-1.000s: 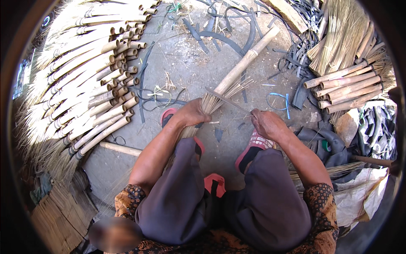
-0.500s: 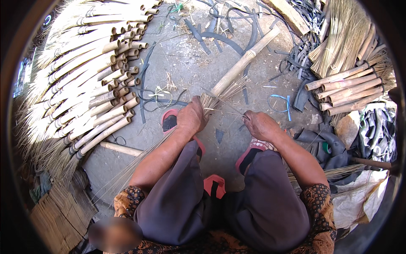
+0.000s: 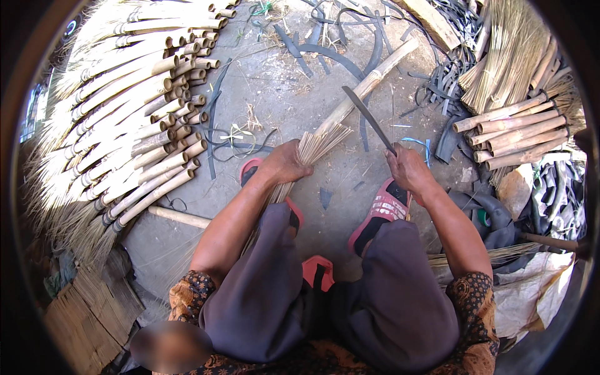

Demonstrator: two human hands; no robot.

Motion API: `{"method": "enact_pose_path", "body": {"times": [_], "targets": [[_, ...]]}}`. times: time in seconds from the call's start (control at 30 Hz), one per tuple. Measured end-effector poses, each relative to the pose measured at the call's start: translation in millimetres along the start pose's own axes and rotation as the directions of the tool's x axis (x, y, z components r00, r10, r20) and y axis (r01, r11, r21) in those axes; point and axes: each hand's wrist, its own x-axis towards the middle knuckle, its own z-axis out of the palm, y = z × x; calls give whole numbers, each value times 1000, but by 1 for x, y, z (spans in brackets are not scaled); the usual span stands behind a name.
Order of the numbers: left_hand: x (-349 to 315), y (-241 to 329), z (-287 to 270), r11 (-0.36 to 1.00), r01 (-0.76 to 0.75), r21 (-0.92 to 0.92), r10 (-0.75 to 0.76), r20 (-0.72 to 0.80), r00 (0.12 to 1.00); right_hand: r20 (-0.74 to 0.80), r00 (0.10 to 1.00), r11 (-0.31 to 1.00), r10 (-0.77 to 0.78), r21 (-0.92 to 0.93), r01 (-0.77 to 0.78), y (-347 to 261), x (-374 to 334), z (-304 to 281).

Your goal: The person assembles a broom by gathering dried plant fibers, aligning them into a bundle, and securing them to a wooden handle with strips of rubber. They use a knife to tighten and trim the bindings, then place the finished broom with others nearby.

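My left hand is closed round a bundle of thin straw-coloured sticks, whose cut ends fan out past my fingers. The bundle's long tail runs back under my left forearm. Beneath and beyond those ends, a bamboo pole slants away on the floor to the upper right. In my right hand, closed on its handle end, a long dark knife is raised with its blade pointing up and left. The blade stands apart from the sticks.
Finished stick brooms with bamboo handles lie stacked at the left. More bamboo-handled brooms and loose stick bundles lie at the right. Dark rubber strips are scattered on the concrete floor. A sandal is on my right foot.
My right hand has risen and moved right, swinging the knife away from the stick ends. My left hand still holds the bundle, which is turned slightly and shows its ends more clearly.
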Motion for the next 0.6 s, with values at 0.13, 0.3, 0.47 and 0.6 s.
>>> {"method": "enact_pose_path", "body": {"times": [0.13,0.3,0.47,0.6], "targets": [[5,-12,1,999,-15,-45,17,45,999,195,961,969,-194,-113,219,-16,-4,7],[6,-8,-9,991,-103,-86,112,101,989,69,989,991,-131,38,129,-26,-3,15],[-20,27,8,931,142,338,-66,-225,972,138,976,983,-170,-43,177,-27,-1,29],[-23,38,12,849,331,413,-247,-244,938,9,985,982,-173,85,171,-17,9,33]]}}
